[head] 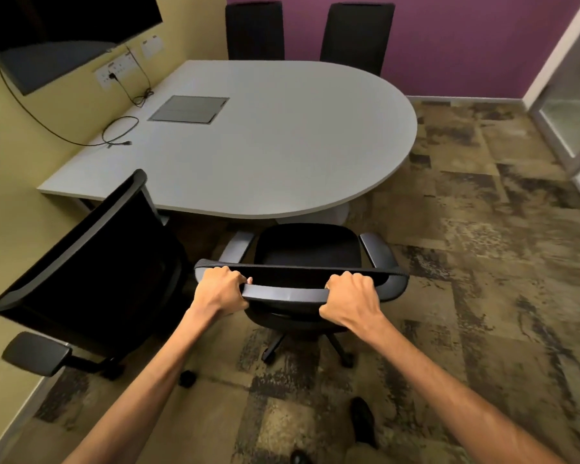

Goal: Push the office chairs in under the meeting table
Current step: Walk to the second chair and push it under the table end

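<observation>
At the near rounded edge of the tabletop (282, 145): a scene of chairs drawn around one pale grey slab.
Tabletop: smooth matte grey, straight along the wall side, curved into a half-round at the other end; a flat rectangular grey hatch (189, 109) is set flush into it near the wall.
Held chair (307, 249): black padded seat, grey plastic armrests, dark castor base on the floor; its seat front sits just short of the tabletop's near edge, not yet tucked under.
Left hand (220, 289): grip closed around the left end of the chair's top rail, fingers wrapped over, thumb under.
Right hand (350, 301): grip closed the same way on the rail's right end.
Second chair (91, 262): black mesh back in a grey frame, turned at an angle, left of the held chair, beside the tabletop's straight corner.
Far chairs (255, 30): two tall black backs against the purple wall, across the tabletop, pushed close to it.
Cables (119, 130): thin black loops lying on the tabletop's wall side.
Writing: wall sockets and small labels above the tabletop are too blurred to read.
Floor: mottled brown and black carpet tiles (466, 262).
</observation>
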`<state>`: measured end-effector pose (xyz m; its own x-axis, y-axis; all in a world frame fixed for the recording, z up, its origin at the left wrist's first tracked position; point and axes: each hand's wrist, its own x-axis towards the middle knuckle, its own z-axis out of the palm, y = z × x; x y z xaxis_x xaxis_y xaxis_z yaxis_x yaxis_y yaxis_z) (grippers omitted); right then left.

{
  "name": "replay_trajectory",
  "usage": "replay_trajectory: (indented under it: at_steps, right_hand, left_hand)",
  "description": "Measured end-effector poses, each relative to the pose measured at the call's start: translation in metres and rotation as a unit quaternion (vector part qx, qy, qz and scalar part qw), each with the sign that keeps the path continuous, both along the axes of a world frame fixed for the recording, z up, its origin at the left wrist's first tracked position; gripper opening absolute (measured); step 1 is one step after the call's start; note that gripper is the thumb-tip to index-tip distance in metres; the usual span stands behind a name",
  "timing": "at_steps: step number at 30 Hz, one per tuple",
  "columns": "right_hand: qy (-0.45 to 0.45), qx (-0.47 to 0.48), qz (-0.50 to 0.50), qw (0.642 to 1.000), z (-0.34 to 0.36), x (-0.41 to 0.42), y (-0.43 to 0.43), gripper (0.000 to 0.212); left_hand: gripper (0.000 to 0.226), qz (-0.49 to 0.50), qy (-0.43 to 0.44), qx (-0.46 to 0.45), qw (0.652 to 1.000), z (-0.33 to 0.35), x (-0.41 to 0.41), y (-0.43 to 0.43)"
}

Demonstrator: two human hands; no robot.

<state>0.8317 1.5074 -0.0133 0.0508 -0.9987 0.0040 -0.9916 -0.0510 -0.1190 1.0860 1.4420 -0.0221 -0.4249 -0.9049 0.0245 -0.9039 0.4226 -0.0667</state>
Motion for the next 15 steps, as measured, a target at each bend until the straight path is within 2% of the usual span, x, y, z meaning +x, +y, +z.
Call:
replay_trajectory:
  at_steps: [2, 8, 15]
  right_hand:
    - [0.005, -0.007, -0.014, 1.000, -0.001, -0.012, -0.010, 0.045]
    - [0.054, 0.007, -0.018, 0.998, 0.000, -0.050, -0.043, 0.042]
    - [0.043, 0.019, -0.005, 0.999, 0.002, -0.068, -0.073, 0.045]
  left_hand:
    - [0.022, -0.004, 0.020, 0.001, 1.000, 0.003, -0.014, -0.003]
    - [0.041, -0.001, 0.046, -0.007, 0.999, 0.004, -0.051, -0.016]
    - [0.031, 0.030, 0.018, 0.004, 0.999, 0.000, -0.067, -0.041]
